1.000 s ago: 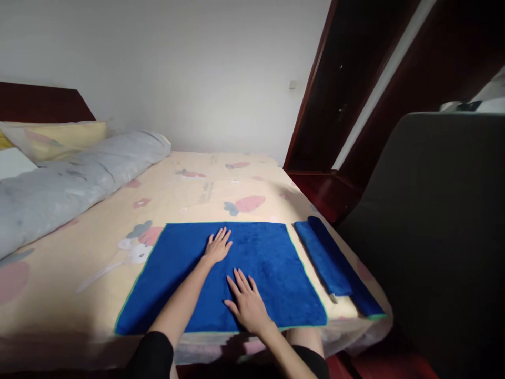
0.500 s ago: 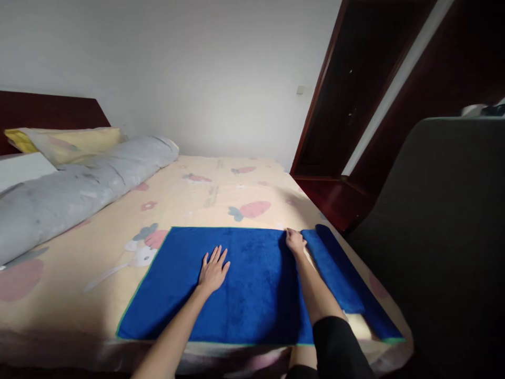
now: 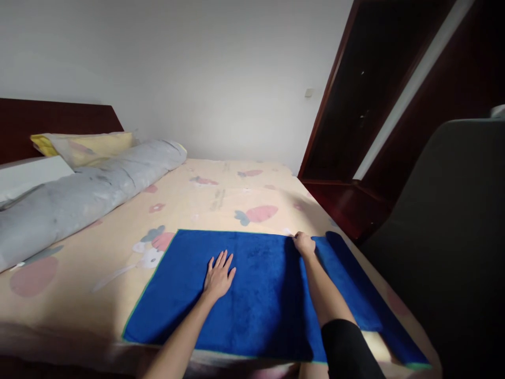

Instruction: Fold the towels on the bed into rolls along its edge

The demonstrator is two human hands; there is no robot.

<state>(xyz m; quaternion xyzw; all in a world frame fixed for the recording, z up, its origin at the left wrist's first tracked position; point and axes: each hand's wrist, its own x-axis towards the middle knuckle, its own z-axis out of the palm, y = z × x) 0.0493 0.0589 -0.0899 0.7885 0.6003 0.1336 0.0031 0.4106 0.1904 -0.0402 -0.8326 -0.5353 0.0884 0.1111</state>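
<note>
A blue towel (image 3: 260, 289) with a thin green edge lies spread flat across the near part of the bed. My left hand (image 3: 220, 277) rests palm down on it, left of its middle, with the fingers spread. At the towel's far right corner, my right hand (image 3: 304, 243) is closed, its fingers pinching the edge; the fingertips are partly hidden. Just right of that hand and forearm lies more blue cloth (image 3: 341, 273), partly behind the arm, and beside it a long blue roll (image 3: 374, 300) with a green end.
A patterned sheet (image 3: 221, 200) covers the bed. A long grey bolster-like bundle (image 3: 98, 184) and a yellow pillow (image 3: 94, 145) lie at the left by the dark headboard (image 3: 59, 123). A dark chair-like shape (image 3: 445, 237) stands close at the right, with a door (image 3: 351, 100) behind.
My view has turned slightly left, so everything sits further right in the picture. My left hand stays flat on the towel, and my right hand stays at its far right corner.
</note>
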